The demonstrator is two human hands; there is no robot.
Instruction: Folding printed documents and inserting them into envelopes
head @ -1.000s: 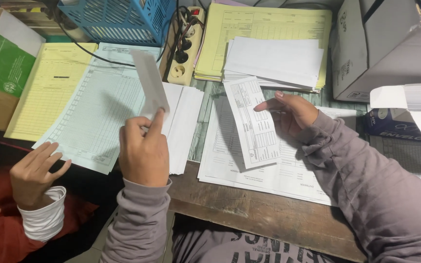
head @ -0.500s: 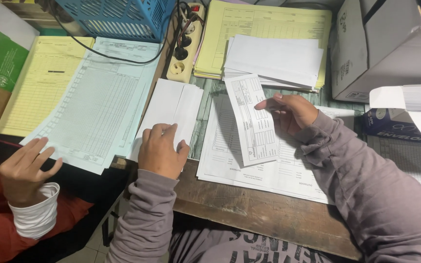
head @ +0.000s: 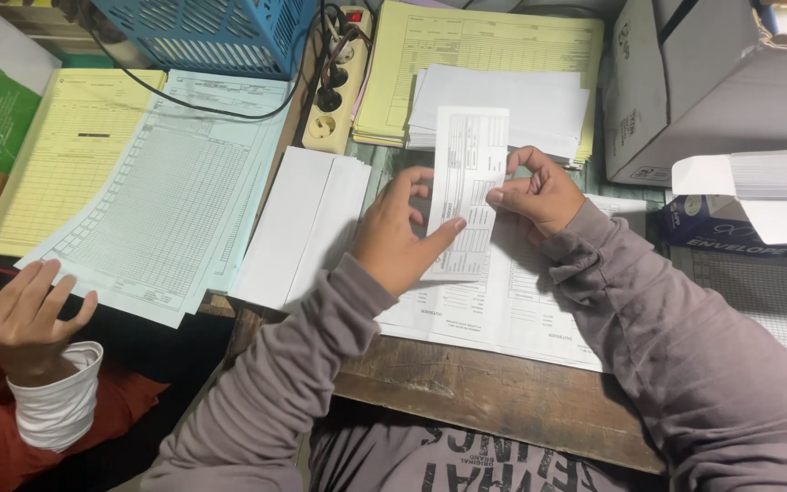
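Even, fairly bright overhead light; my hands [head: 466,214] cast soft shadows on the papers, everything sharp, corners dimmer.

Quick count of what's on the desk: three hands in view, two of them the wearer's own, left hand [head: 398,232] and right hand [head: 532,191], plus one co-worker's hand [head: 25,314] off at the left edge. One narrow printed slip [head: 466,182] between the wearer's two hands. Two yellow form pads, one on the left [head: 61,155] and one at the top [head: 475,46]. Two piles of white envelopes [head: 307,228] [head: 539,96] (can't tell how many are in each). One pale blue ruled sheet stack [head: 170,191], one blue plastic basket [head: 216,32], one power strip [head: 334,82], one grey cardboard box [head: 712,82], and one open envelope box [head: 758,200].
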